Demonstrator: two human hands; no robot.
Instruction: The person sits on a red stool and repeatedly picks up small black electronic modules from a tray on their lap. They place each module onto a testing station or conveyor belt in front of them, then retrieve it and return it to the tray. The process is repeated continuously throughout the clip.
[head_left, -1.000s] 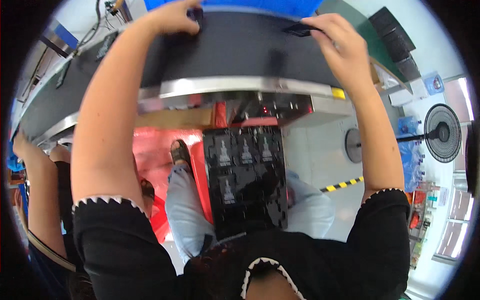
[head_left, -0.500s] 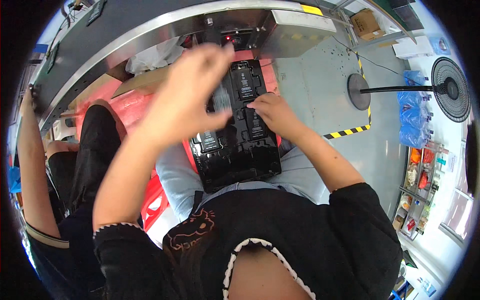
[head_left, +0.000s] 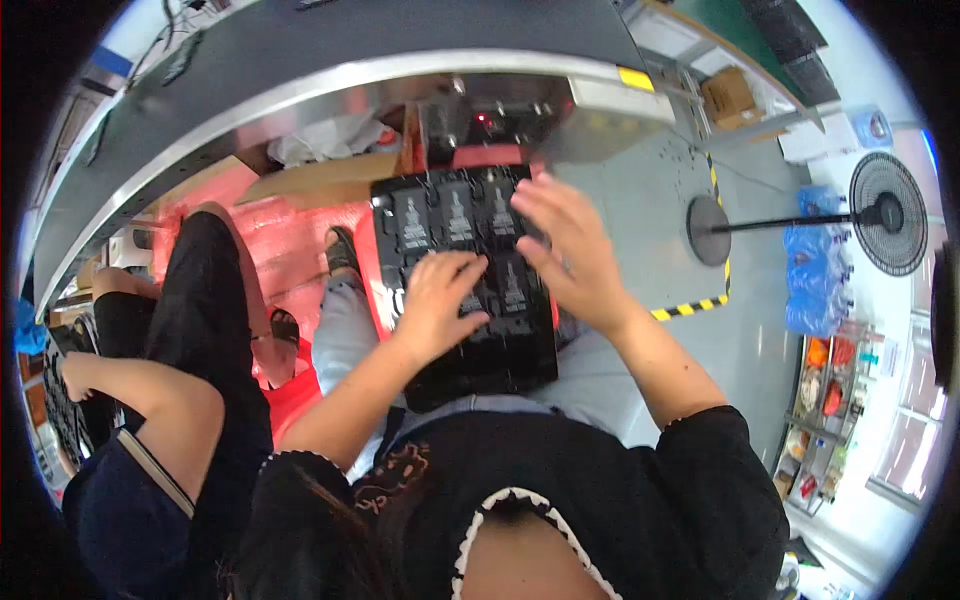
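1. Tray [head_left: 480, 372], under the left fingers [head_left: 440, 268]: glossy black moulded plastic.
2. Flat pieces [head_left: 411, 222], just beyond the left fingers: smooth, low-sheen black.
3. Rail [head_left: 400, 72], beyond the right fingers [head_left: 545, 205]: smooth, shiny metal.
4. Sheeting [head_left: 290, 240], left of the left fingers: shiny red plastic.
5. Jeans [head_left: 343, 335], nearer the body than the left fingers: matt pale-blue cloth.

White scalloped trim [head_left: 515, 493] edges the black top [head_left: 620, 485], worn with pale jeans [head_left: 343, 325]
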